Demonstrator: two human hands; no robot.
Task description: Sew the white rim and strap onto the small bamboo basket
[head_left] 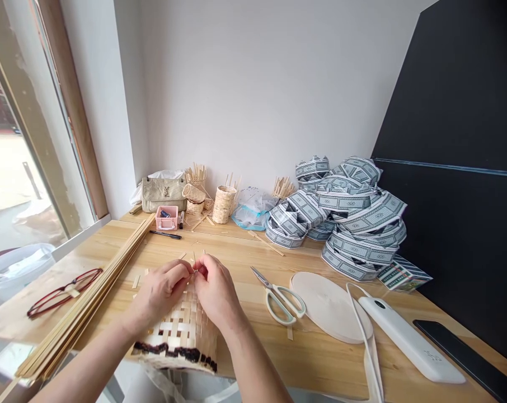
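The woven basket (178,336) sits at the near table edge, upright or slightly tilted, with a dark ragged band along its lower rim. Its upper rim and far side are hidden behind the hands, and its base is cut off from view. The left hand (159,294) and right hand (215,291) meet at the top of the weave, fingers closed in a pinch on a thin piece (193,272) too small to identify. Loose strip ends rise beside it.

On the table (245,257), left of the basket, lies a bundle of strips (85,296), with red glasses (64,292) beyond it. To the right are scissors (278,296), a pale tape roll (329,307) and a white power bank (408,338). Printed paper bands (341,218) are heaped at the back.
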